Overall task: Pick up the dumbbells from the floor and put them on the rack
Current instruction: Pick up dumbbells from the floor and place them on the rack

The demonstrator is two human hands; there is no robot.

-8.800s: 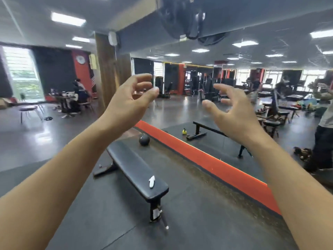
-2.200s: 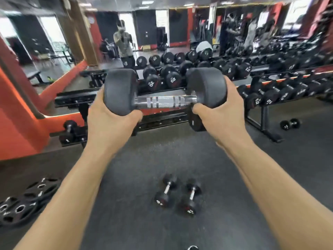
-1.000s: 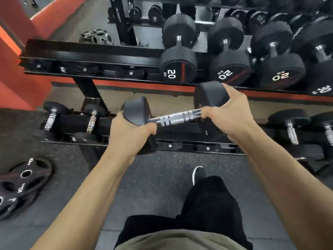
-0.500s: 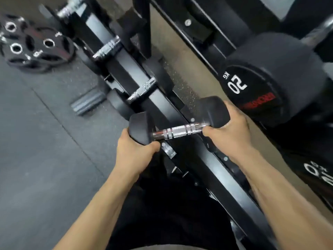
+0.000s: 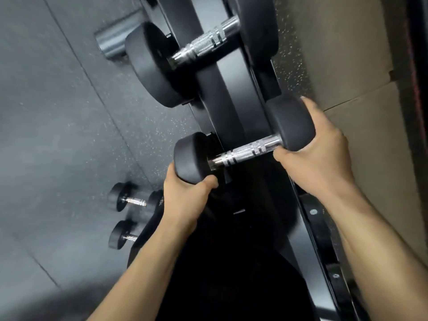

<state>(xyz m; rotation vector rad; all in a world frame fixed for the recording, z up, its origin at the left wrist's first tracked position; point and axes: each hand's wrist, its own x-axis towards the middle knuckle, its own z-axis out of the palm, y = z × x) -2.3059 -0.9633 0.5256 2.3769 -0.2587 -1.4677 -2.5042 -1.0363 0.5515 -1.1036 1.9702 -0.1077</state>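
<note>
Forearms reached forward over dark trousers. Left hand (image 5: 185,193) cupped the near rubber head and right hand (image 5: 317,156) wrapped the far head of a black rubber-headed dumbbell with a knurled steel handle (image 5: 243,152), fingers clenched on it. It lay across the black steel rack (image 5: 229,107), though whether it rested there was unclear. Beyond it, a larger black dumbbell (image 5: 203,45) sat across the same rails. Two small black dumbbells (image 5: 129,201) lay on the grey speckled rubber floor (image 5: 69,112), near the rack's left edge.
</note>
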